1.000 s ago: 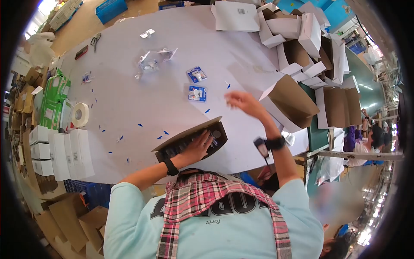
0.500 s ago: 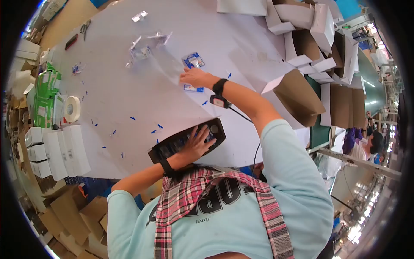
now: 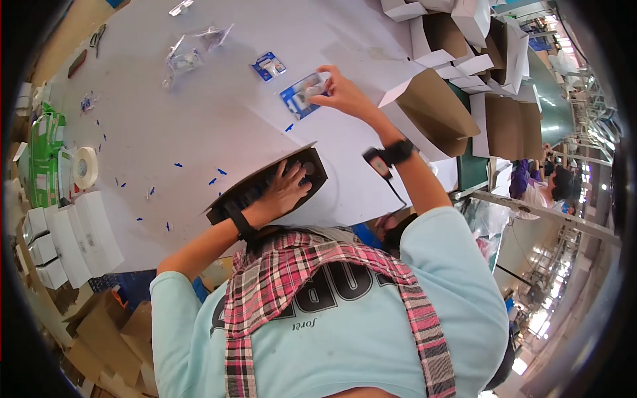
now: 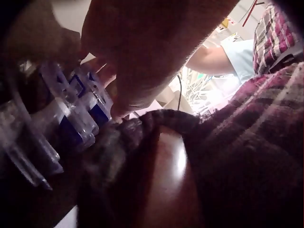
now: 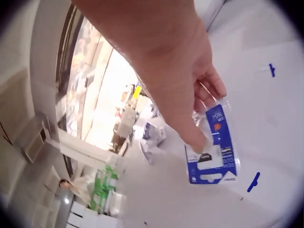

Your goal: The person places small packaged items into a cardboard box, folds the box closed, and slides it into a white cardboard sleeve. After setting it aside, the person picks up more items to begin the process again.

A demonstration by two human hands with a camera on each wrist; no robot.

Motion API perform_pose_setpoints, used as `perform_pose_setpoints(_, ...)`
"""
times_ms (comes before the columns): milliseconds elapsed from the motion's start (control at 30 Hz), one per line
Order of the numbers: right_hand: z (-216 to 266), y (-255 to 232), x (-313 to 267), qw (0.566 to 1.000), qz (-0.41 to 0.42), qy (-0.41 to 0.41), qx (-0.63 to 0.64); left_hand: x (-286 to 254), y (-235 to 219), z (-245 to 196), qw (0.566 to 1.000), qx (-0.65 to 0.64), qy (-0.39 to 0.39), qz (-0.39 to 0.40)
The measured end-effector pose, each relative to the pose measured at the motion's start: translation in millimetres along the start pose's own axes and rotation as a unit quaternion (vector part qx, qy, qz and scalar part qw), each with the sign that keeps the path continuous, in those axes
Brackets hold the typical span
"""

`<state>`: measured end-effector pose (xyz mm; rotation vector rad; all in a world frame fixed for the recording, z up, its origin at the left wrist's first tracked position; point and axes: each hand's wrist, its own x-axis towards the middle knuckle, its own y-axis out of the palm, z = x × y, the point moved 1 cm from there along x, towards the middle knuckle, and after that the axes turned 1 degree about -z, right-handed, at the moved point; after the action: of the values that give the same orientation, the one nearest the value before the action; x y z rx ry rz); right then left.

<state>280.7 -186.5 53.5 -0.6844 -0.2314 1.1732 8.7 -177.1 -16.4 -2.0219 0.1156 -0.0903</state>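
Note:
My right hand (image 3: 346,94) pinches a blue-and-white blister pack (image 3: 298,99) by its edge above the table. In the right wrist view, the thumb lies over the front of the clear plastic. A second blister pack (image 3: 269,66) lies flat just beyond it. My left hand (image 3: 284,191) rests with spread fingers in a brown-lined cardboard box (image 3: 321,169) at the table's near edge. Inside the box, clear blister packs (image 4: 78,111) stand in a row beside that hand, seen close up in the left wrist view.
Small blue plastic bits (image 3: 178,165) lie scattered on the white table (image 3: 166,126). Crumpled clear bags (image 3: 189,58) sit at the back. To the right are open boxes (image 3: 434,109); to the left, a tape roll (image 3: 85,167), a green package (image 3: 45,149) and white boxes (image 3: 86,232).
My right hand reached left to the two blister packs, took hold of the nearer one and drew back right with it. The left hand stays in the box. The head view has shifted.

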Motion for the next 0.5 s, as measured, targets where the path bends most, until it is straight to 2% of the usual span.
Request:
perform_pose_setpoints(67, 11, -16, -42, 0.994, -0.063, -0.004, 0.085, 2, 1, 0, 1.000, 0.012, -0.001, 0.019)
perform_pose_setpoints(100, 18, -23, -61, 0.993, -0.069, -0.008, 0.098, 3, 0, -2, 1.000, -0.002, -0.009, -0.005)
perform_pose_setpoints(167, 35, -28, -97, 0.988, -0.083, -0.015, 0.126, 4, 0, -2, 1.000, 0.002, -0.008, 0.008)
perform_pose_setpoints(233, 55, -20, -127, 0.993, -0.099, -0.007, 0.066, 7, -2, -4, 1.000, -0.003, -0.012, 0.009)
perform_pose_setpoints(300, 76, -7, -148, 0.995, -0.100, 0.021, -0.006, 8, 7, -3, 0.999, 0.018, -0.004, -0.032)
perform_pose_setpoints(400, 74, 32, -163, 0.966, -0.167, -0.042, -0.196, 8, 12, -1, 0.996, 0.046, 0.011, -0.073)
perform_pose_setpoints(433, 75, 44, -166, 0.967, -0.149, -0.004, -0.205, 8, 15, 1, 0.995, 0.054, 0.016, -0.083)
perform_pose_setpoints(500, 66, 68, -163, 0.961, -0.175, 0.007, -0.216, 9, 19, 4, 0.993, 0.068, 0.022, -0.097)
